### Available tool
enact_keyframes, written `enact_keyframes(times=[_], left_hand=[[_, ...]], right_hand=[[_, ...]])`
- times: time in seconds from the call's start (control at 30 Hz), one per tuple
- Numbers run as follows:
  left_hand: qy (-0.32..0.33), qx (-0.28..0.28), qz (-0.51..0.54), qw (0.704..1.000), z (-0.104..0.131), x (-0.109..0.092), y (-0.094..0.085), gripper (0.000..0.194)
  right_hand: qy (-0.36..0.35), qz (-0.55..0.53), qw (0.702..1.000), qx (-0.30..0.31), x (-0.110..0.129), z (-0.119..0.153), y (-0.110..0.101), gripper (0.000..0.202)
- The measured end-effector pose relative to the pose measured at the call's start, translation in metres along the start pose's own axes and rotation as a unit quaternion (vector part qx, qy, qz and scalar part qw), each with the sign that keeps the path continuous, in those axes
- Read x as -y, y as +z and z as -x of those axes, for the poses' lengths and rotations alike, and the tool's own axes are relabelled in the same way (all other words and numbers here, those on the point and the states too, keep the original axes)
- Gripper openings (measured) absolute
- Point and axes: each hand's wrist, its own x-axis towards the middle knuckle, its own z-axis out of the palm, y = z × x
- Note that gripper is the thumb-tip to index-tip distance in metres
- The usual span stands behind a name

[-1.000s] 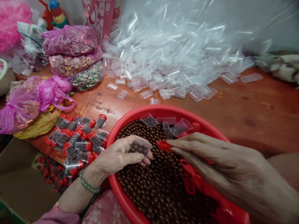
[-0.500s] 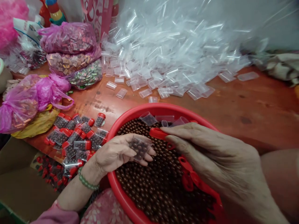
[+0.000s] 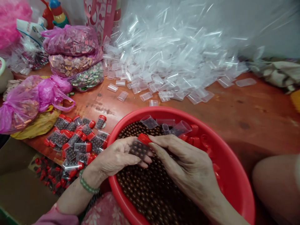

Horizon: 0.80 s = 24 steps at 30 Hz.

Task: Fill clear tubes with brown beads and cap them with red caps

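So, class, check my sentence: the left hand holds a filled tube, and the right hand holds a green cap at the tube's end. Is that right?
Not quite: the cap is red, not green, as the head view shows. The left hand does hold the filled tube, with the right hand holding the cap at its end.

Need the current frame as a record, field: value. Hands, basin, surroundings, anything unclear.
left hand: holds filled clear tube
right hand: pinches red cap at tube's upper end
basin: red; contains brown balls, loose clear tubes, red plastic pieces
left of basin: filled tubes with red caps, heaped on table
behind basin: large pile of clear tubes
back left: stacked pinkish plastic bags
unclear: whether cap is seated
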Motion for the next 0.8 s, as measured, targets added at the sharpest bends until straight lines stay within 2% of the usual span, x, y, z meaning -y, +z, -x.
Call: enact_keyframes(times=[0.13,0.37,0.5,0.67,0.8], left_hand=[[0.013,-0.013,-0.023,1.0,-0.0004,0.0005,0.0004,0.033],[0.027,-0.006,-0.091,0.995,-0.0014,0.003,-0.0009,0.026],[0.028,-0.011,-0.113,0.993,-0.001,0.0023,0.0004,0.025],[0.045,-0.02,-0.15,0.988,-0.0003,0.0014,0.0021,0.024],[0.068,-0.033,-0.163,0.984,-0.0011,0.0022,0.0022,0.025]], right_hand=[[0.019,-0.022,0.999,0.035,-0.0006,-0.0002,-0.0073,0.018],[0.02,-0.059,0.997,0.037,-0.002,-0.0052,-0.0081,0.017],[-0.005,-0.055,0.998,0.034,-0.0015,-0.0056,-0.0049,0.021],[-0.018,-0.049,0.997,0.052,-0.0013,-0.0075,-0.0051,0.013],[-0.054,-0.031,0.996,0.062,-0.0023,-0.009,-0.0055,0.015]])
